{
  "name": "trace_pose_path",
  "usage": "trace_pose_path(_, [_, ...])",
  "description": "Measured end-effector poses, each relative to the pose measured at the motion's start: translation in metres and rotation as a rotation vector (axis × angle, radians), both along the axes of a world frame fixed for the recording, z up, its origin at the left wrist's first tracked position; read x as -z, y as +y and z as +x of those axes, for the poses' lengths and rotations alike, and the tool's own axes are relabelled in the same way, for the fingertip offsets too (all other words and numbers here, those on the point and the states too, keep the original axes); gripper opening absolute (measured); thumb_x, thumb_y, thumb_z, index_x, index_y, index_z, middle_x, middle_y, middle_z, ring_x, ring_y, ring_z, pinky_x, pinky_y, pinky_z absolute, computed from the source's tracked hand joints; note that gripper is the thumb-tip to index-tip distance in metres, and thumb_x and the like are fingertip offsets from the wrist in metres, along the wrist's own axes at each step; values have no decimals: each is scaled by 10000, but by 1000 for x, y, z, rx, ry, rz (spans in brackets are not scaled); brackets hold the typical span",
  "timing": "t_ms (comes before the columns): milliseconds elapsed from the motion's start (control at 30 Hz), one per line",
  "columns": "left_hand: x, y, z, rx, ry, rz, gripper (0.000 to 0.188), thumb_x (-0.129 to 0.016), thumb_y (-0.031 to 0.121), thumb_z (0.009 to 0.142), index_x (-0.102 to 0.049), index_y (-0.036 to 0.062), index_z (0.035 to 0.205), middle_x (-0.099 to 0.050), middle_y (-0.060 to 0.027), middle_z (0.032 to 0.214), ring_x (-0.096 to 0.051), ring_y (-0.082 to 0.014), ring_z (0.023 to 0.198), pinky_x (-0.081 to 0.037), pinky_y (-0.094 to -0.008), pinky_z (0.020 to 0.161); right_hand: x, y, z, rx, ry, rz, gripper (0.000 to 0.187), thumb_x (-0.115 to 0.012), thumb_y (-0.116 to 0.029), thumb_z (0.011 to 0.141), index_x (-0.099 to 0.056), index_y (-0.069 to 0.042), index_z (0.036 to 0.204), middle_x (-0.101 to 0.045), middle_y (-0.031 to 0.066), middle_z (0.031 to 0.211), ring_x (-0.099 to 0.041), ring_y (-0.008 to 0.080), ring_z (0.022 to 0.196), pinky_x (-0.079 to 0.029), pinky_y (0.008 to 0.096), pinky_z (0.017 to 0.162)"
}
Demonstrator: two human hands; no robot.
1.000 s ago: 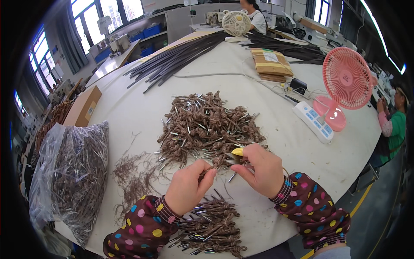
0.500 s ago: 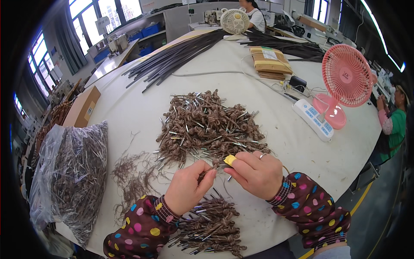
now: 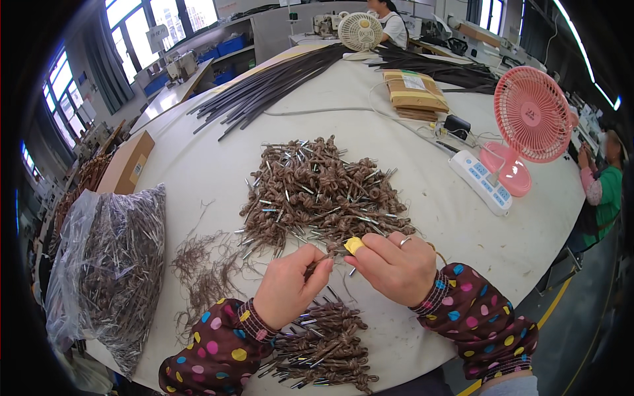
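My left hand (image 3: 290,280) pinches a brown knotted cord (image 3: 331,251) between thumb and fingers. Close beside it, my right hand (image 3: 403,267) is closed around a small dark-tipped tool with a yellow wrapping (image 3: 353,245), its tip at the knot. Fingers cover most of that tool, so its exact kind is hidden. Just beyond both hands lies a large heap of brown knotted cords (image 3: 323,188) with shiny metal tips. A smaller stack of similar cords (image 3: 337,356) rests between my forearms, and loose thread clippings (image 3: 205,267) lie left of my left hand.
On the white table (image 3: 218,165), a clear plastic bag (image 3: 122,264) full of tipped cords stands left. To the right are a pink fan (image 3: 531,115) and a power strip (image 3: 481,181). Farther back lie brown packets (image 3: 415,92) and dark strips (image 3: 277,82). Two people sit beyond the table.
Both hands stay almost in place at the knot. My right hand and the yellow-wrapped tool have shifted very slightly to the right.
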State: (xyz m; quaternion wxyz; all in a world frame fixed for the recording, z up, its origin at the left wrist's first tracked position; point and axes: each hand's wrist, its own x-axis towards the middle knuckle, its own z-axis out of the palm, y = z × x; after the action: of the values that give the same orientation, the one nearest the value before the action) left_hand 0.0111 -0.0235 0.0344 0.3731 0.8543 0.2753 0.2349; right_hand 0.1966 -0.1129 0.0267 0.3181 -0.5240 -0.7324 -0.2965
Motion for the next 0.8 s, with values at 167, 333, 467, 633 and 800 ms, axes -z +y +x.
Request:
trace_pose_path(167, [2, -1, 3, 3, 7, -3, 122, -581, 111, 895, -589, -1, 848, -586, -65, 638, -532, -115, 546, -434, -253, 537, 4, -1, 2, 8, -34, -1, 213, -762, -206, 721, -581, -121, 794, -582, -7, 822, -490, 128, 524, -347, 256, 422])
trace_pose_path(333, [2, -3, 2, 1, -2, 19, 121, -582, 106, 894, -578, -9, 854, -583, -73, 642, -539, -122, 554, -436, -253, 541, 4, -3, 0, 24, -41, 12, 207, -759, -200, 723, -581, -121, 792, -582, -9, 822, -490, 125, 529, -351, 252, 433])
trace_pose_path(467, [8, -2, 3, -9, -75, 37, 127, -594, 122, 890, -565, 0, 869, -567, -110, 655, -537, -200, 553, -437, -290, 539, 3, -1, 0, 19, -11, 15, 202, -758, -195, 723, -580, -124, 785, -581, -11, 820, -485, 121, 527, -349, 251, 437])
trace_pose_path(633, [6, -1, 2, 10, -72, 56, 116, -557, 101, 914, -560, -6, 869, -572, -51, 648, -539, -97, 577, -435, -241, 559, 6, 3, -2, -40, 297, -86, 215, -773, -157, 723, -593, -81, 812, -587, 26, 785, -533, 168, 559, -411, 270, 472])
trace_pose_path(800, [0, -2, 3, 23, -64, -243, 170, -504, 146, 956, -562, 12, 869, -560, -5, 657, -510, -57, 594, -419, -219, 555, 1, 1, -1, -72, 689, -226, 212, -747, -175, 773, -604, -53, 872, -590, 50, 783, -564, 162, 570, -438, 263, 493])
